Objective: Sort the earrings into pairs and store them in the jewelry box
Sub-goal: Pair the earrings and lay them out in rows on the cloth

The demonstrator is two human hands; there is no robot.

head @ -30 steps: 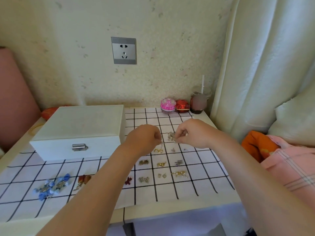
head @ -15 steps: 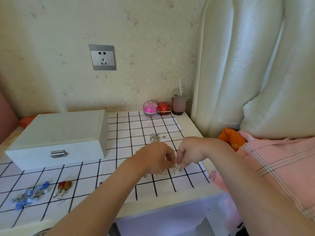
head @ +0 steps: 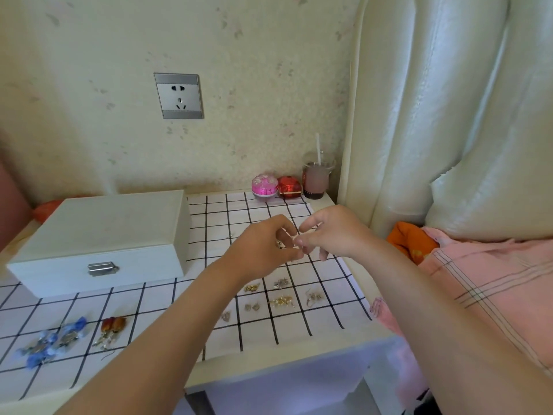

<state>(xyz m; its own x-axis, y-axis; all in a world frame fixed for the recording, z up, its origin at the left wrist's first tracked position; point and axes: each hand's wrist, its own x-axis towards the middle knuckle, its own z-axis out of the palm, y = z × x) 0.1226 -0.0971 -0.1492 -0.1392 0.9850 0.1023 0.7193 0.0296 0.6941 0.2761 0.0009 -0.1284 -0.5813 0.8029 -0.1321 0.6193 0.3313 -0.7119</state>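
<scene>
Starting at the lower left, blue earrings point(head: 54, 342) and an amber pair point(head: 112, 329) lie on the checked cloth point(head: 167, 298) in front of the jewelry box point(head: 101, 241), whose lid is down. At mid-frame the left hand point(head: 263, 250) and right hand point(head: 332, 235) meet fingertip to fingertip, pinched narrow. A silver glint shows inside the left's curl, but I cannot tell which hand holds it. Below them lie small earrings point(head: 281, 301), one group to a square. A loose pinch could drop the piece, which might roll off the cloth's right edge.
</scene>
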